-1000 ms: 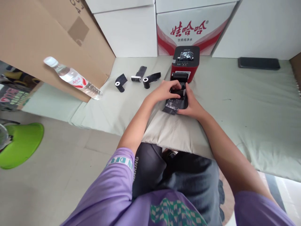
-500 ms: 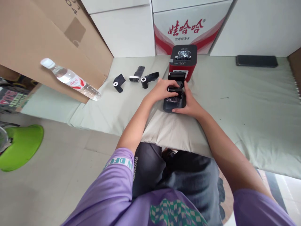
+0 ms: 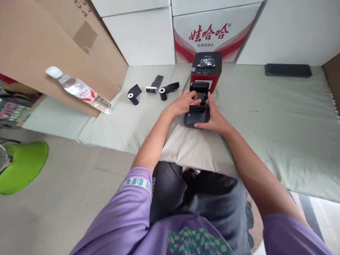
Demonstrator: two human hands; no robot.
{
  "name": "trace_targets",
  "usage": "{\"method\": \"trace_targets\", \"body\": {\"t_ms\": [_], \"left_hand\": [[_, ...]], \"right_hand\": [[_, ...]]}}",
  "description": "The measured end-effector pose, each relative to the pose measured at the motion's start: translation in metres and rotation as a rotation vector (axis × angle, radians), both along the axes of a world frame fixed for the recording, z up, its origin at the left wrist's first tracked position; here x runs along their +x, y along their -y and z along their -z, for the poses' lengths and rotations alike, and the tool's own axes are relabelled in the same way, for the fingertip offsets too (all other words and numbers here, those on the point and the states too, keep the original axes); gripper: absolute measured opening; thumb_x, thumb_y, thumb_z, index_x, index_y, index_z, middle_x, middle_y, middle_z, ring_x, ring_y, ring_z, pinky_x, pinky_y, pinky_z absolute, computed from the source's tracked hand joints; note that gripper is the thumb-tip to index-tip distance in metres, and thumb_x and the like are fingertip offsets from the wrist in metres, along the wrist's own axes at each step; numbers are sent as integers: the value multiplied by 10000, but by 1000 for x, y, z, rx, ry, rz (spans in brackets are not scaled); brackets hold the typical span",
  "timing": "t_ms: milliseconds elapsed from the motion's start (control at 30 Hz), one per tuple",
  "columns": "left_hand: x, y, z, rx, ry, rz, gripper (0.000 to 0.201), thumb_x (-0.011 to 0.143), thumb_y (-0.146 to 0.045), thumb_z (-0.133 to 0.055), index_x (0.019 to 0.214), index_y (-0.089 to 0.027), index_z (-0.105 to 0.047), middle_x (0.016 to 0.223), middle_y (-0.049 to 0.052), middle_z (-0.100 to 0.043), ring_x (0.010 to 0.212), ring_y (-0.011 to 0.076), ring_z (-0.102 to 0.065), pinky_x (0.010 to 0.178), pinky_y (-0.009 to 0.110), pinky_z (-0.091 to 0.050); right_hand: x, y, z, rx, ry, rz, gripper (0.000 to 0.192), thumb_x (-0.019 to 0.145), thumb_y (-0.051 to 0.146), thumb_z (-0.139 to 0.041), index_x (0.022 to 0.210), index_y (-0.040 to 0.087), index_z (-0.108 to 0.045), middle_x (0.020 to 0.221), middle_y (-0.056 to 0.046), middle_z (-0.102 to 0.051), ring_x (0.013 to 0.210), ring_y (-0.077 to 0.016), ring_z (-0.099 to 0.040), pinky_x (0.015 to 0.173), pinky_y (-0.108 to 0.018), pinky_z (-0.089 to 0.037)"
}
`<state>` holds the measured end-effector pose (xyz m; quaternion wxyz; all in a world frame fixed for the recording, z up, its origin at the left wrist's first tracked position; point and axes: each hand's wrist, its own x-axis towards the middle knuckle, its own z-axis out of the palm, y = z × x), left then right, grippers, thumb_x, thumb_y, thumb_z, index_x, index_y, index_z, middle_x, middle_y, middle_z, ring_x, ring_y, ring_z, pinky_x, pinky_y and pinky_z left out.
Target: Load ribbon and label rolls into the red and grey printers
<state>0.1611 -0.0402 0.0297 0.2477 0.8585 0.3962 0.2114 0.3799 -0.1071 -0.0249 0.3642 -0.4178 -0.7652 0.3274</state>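
Observation:
A red and black label printer (image 3: 206, 69) stands on the pale green mat (image 3: 278, 117) in front of me. Just before it lies a flat black cartridge (image 3: 196, 118) on a beige cushion (image 3: 196, 148). My left hand (image 3: 183, 102) presses its fingers onto the far end of the cartridge, where a black roll sits. On the cartridge's right edge and near corner rests my right hand (image 3: 214, 117), gripping it. Three black ribbon rolls (image 3: 152, 90) with white cores lie to the left of the printer.
A water bottle (image 3: 79, 90) lies against a leaning cardboard box (image 3: 53, 46) at the left. White cartons (image 3: 143, 33) and a red-printed carton (image 3: 209, 33) line the back. A black phone (image 3: 288, 70) lies at the far right. A green stool (image 3: 22, 166) stands on the floor.
The loose dark ribbon film seen over the cartridge a second ago has been drawn in; the cartridge's flat face now shows. My left hand's fingers shifted onto its far end.

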Motion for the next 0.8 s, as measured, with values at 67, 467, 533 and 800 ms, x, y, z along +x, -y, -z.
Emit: {"method": "trace_targets", "body": {"t_ms": [67, 467, 533, 800], "left_hand": [[0, 2, -1, 12, 19, 16, 398, 1047, -509, -532, 980, -244, -822, 1090, 79, -702, 1214, 312, -601, 1191, 532, -404], [-27, 17, 12, 188, 344, 157, 1061, 825, -1039, -257, 1270, -247, -803, 897, 116, -701, 903, 280, -679, 894, 440, -504], [-30, 19, 16, 281, 297, 183, 1086, 765, -1069, -359, 1324, -239, -781, 936, 125, -715, 930, 290, -685, 895, 436, -496], [-28, 42, -9, 484, 26, 379, 891, 860, -882, -621, 1461, -228, -697, 1211, 153, -761, 1063, 288, -723, 906, 394, -499]], "right_hand": [[2, -2, 0, -3, -18, -13, 1659, 559, 850, -907, 1776, 300, 78, 1886, -106, -75, 1745, -447, -127, 1419, -676, -157], [1, -38, 6, -238, -422, 3, 1408, 620, 1031, -618, 1761, 437, -45, 1832, 1, -340, 1687, -366, -353, 1362, -640, -341], [-1, -34, 4, -229, -493, 17, 1289, 661, 983, -660, 1740, 444, -204, 1806, 3, -394, 1663, -371, -394, 1347, -632, -372], [-5, -22, -7, -189, -551, 56, 911, 744, 885, -725, 1518, 424, -588, 1683, -11, -562, 1509, -374, -570, 1269, -605, -481]]}}
